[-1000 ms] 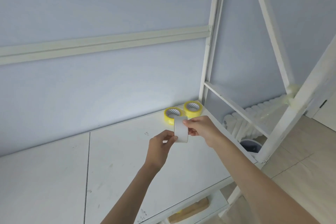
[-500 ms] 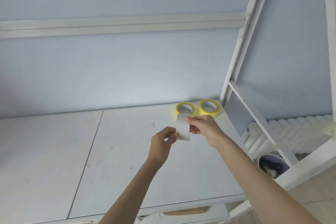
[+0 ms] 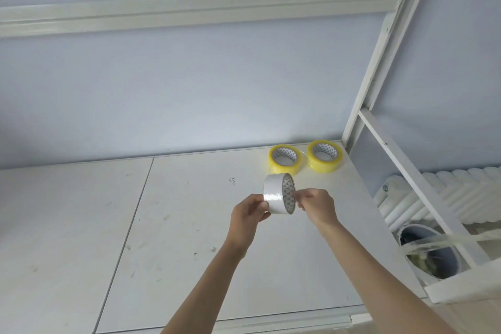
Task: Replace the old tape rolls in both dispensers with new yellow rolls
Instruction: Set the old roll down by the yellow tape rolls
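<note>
A white tape roll [image 3: 274,194] is held upright above the white desk [image 3: 189,238], its patterned core facing right. My left hand [image 3: 250,214] grips its lower left side. My right hand [image 3: 314,205] pinches its right rim with thumb and fingertips. Two yellow tape rolls lie flat at the desk's back right corner: one [image 3: 284,158] just behind the white roll, the other [image 3: 324,155] to its right. No dispenser is in view.
A white metal frame [image 3: 379,68] rises at the desk's right edge, with a slanted bar [image 3: 412,184] beyond. A white radiator [image 3: 444,198] and a bin [image 3: 425,252] sit on the floor to the right. The blue wall stands behind.
The view has tilted and shifted left. The white roll has turned in my hands, so its core now shows on the right side.
</note>
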